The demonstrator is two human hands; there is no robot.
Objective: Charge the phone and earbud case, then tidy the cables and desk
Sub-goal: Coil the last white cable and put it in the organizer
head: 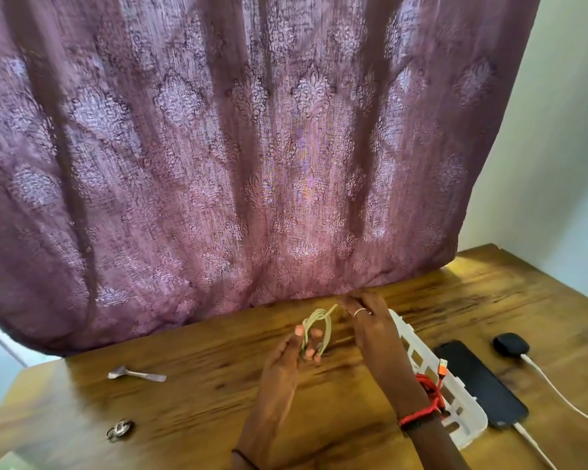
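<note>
While the left hand [286,361] is holding the pale-green coiled cable [327,329], lower centre | right hand [367,329] is pinching its tail | risk: loops springing open if either grip is slackening | black flat phone [479,381], black earbud case [511,346] lying lower right.

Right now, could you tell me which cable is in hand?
The pale green cable, looped in the left hand; the red cable lies in the white basket, the white cables are plugged in.

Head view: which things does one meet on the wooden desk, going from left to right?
Silver metal spoon → pale green coiled cable → white plastic slotted basket → black rounded earbud case. The flat black phone overlaps basket and case, so it is left out.
</note>
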